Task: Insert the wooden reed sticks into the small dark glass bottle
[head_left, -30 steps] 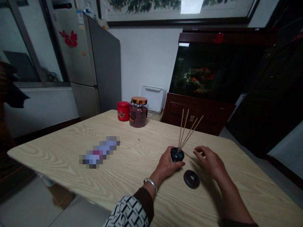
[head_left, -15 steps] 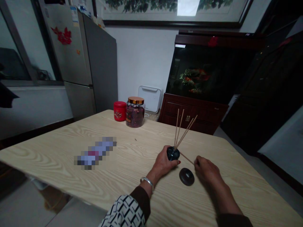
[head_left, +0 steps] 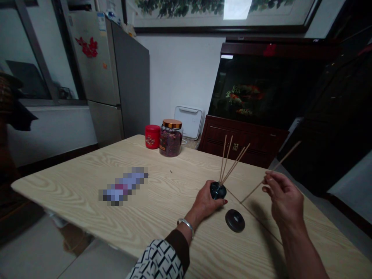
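My left hand (head_left: 205, 199) is wrapped around a small dark glass reed diffuser bottle (head_left: 217, 190) standing on the table. Several thin reed sticks (head_left: 229, 162) fan upward out of its neck. To the right, my right hand (head_left: 286, 195) pinches another reed stick (head_left: 255, 190) between thumb and fingers. That stick is tilted, its lower end close to the tabletop and its upper end pointing up and right. One more thin stick (head_left: 261, 223) appears to lie on the table beneath it. A dark round cap with a center hole (head_left: 235, 221) rests just in front of the bottle.
On the wooden table (head_left: 139, 224) stand a red canister (head_left: 152, 137) and a copper-lidded jar (head_left: 170, 141) at the back. A blurred-out flat item (head_left: 123, 186) lies at left. Behind are a fridge (head_left: 132, 85) and a fish tank (head_left: 250, 89).
My right hand has risen from the tabletop and moved right, lifting a reed stick that now slants upward. My left hand stays on the bottle. The view has shifted slightly.
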Tool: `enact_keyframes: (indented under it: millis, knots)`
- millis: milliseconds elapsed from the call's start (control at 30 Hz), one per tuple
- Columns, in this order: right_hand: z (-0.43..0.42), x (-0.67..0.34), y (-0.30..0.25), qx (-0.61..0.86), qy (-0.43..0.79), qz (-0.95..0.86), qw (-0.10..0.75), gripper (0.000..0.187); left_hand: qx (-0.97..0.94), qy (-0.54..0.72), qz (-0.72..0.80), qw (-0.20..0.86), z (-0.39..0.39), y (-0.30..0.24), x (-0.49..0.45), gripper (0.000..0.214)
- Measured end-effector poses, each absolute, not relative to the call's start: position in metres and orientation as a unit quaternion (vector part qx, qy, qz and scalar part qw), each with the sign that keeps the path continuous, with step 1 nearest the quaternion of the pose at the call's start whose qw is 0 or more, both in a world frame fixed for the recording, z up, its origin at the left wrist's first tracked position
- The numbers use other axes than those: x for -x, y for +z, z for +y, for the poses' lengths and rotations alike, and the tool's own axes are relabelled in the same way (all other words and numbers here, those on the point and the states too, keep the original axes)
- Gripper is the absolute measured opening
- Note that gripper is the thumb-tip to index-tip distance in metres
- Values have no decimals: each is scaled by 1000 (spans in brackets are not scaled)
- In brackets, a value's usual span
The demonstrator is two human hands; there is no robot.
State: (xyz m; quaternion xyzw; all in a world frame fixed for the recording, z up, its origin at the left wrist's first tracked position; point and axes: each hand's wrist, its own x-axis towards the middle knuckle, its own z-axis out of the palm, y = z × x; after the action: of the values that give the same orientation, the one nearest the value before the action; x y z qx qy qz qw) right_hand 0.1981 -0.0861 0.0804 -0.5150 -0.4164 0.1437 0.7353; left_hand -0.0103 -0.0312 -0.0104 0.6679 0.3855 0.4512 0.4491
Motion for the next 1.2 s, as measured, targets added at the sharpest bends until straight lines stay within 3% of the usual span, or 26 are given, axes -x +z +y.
enact_keyframes:
  millis: [67,200,600,867,967,1100,1200]
  knots:
    - [-85,-182,95,434,185,-363,804,29,-667,453,386,448,-31,-11,9,67]
    - [-79,-159,107,386,184,-347,835,28,-665,453,384,452,-31,-12,9,69]
    - [-55,-138,82,455,140,-478,738,24,-674,451,391,435,-30,-12,9,68]
    - [-61,-145,57,579,188,-599,520,32,-676,453,387,434,-30,-12,10,67]
    - [-73,-174,47,649,97,-646,389,28,-671,459,384,437,-30,-14,10,68]
    - [-97,-213,30,736,-24,-663,138,20,-669,462,382,441,-30,-16,10,67]
    - [-111,-222,20,738,-74,-670,38,22,-669,460,378,444,-29,-18,10,68]
